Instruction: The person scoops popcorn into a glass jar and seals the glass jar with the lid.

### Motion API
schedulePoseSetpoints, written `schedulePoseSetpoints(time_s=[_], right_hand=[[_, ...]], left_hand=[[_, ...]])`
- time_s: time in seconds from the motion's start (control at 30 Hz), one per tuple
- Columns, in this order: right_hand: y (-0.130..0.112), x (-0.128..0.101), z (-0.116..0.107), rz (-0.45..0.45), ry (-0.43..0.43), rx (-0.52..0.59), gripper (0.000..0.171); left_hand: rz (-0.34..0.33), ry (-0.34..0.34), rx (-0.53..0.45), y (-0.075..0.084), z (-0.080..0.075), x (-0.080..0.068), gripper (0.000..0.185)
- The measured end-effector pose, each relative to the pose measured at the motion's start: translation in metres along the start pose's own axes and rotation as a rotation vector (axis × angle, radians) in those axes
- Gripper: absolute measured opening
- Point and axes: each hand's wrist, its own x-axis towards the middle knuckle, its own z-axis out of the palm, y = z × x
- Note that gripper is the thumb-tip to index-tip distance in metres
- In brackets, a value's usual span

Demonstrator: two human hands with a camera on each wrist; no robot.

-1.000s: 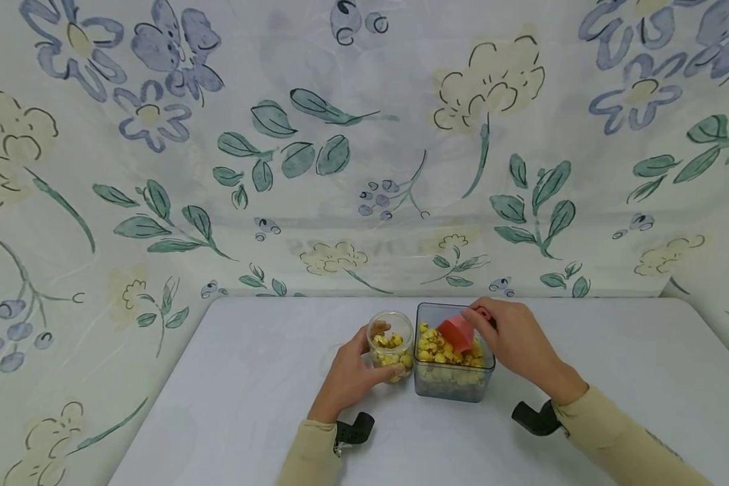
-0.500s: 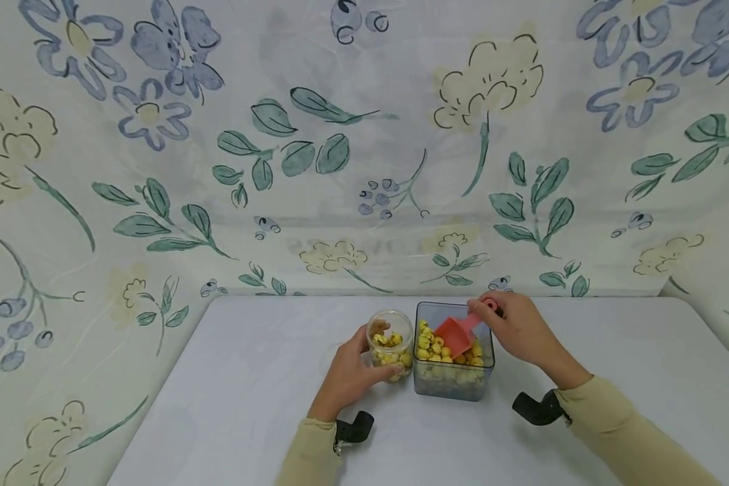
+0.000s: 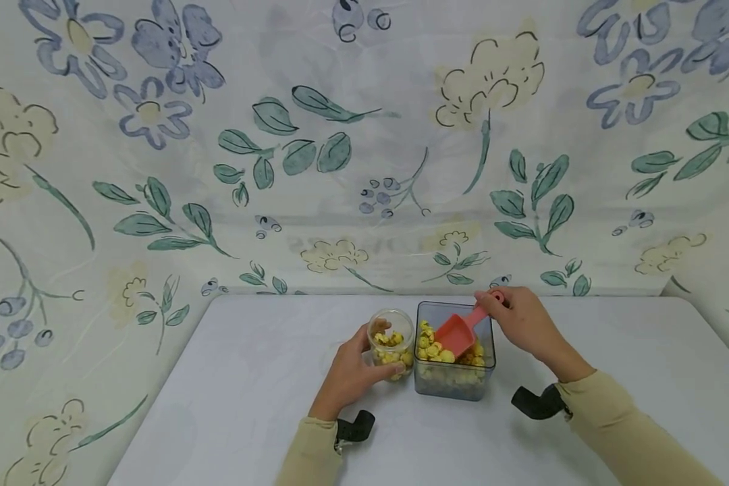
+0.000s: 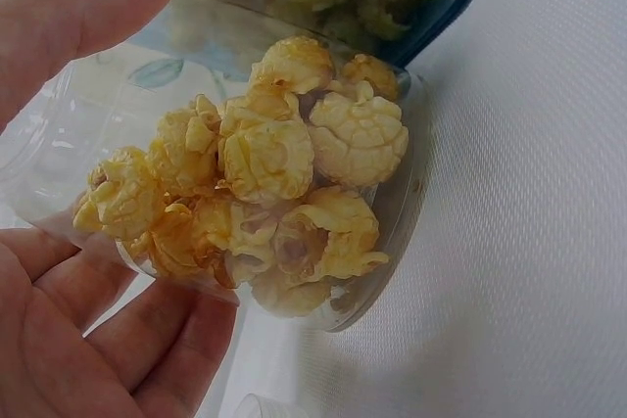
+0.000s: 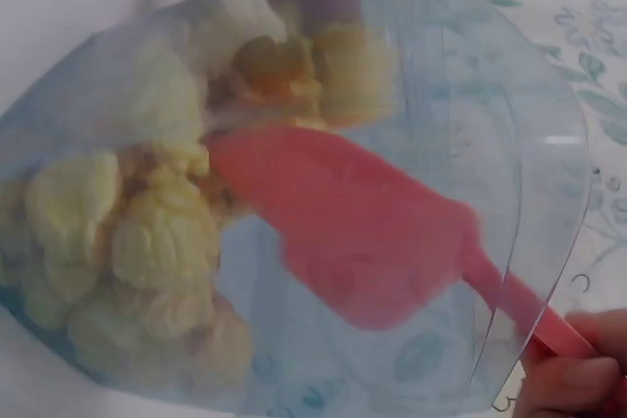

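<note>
My left hand point(image 3: 356, 374) curls round a clear round jar point(image 3: 391, 327) standing on the table, thumb in front and fingers behind. Yellow popcorn point(image 4: 269, 173) fills the lower part of the jar in the left wrist view. Just right of it stands a see-through bluish square container point(image 3: 451, 389) with more popcorn point(image 3: 433, 345) inside. In my right hand point(image 3: 525, 324) the handle of a pink scoop point(image 3: 455, 335) is pinched over the container's back right rim. The scoop's blade lies among the popcorn, as the right wrist view shows through the container wall.
A white table point(image 3: 249, 378) carries the jar and container. Behind it hangs a white sheet point(image 3: 401, 67) printed with flowers and leaves. A small clear rounded piece point(image 4: 265, 406) shows at the bottom of the left wrist view.
My right hand has shifted slightly up and to the right, tipping the scoop so that its handle slopes up to the right and its blade shows more. The left hand and jar stay still.
</note>
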Motion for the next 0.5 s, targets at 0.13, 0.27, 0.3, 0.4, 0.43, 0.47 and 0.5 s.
schedulePoseSetpoints(time_s=[0.13,0.27,0.3,0.4,0.43,0.47,0.5], right_hand=[[-0.0046,0.0007,-0.0009,-0.061,-0.04,-0.031,0.035],[-0.0066,0.0012,-0.0015,-0.09,-0.064,-0.004,0.031],[-0.0065,0.0011,-0.0019,-0.078,-0.063,0.006,0.032],[-0.0058,0.0002,-0.0025,-0.041,-0.056,0.007,0.036],[-0.0059,-0.0002,-0.0025,-0.035,-0.053,-0.006,0.036],[-0.0061,-0.0005,-0.0023,-0.036,-0.052,-0.021,0.035],[-0.0067,-0.0008,-0.002,-0.045,-0.053,-0.035,0.034]], left_hand=[[0.001,0.0,-0.003,-0.0001,0.0001,0.0003,0.082],[-0.003,0.003,-0.002,-0.0006,0.0002,0.0005,0.082],[-0.004,0.001,-0.002,-0.0008,0.0002,0.0005,0.083],[-0.005,-0.003,-0.005,-0.001,0.0005,0.0003,0.084],[-0.005,-0.004,-0.006,-0.001,0.0006,0.0003,0.084],[-0.003,-0.004,-0.006,-0.0009,0.0007,0.0003,0.084],[-0.002,-0.003,-0.006,-0.0007,0.0007,0.0003,0.084]])
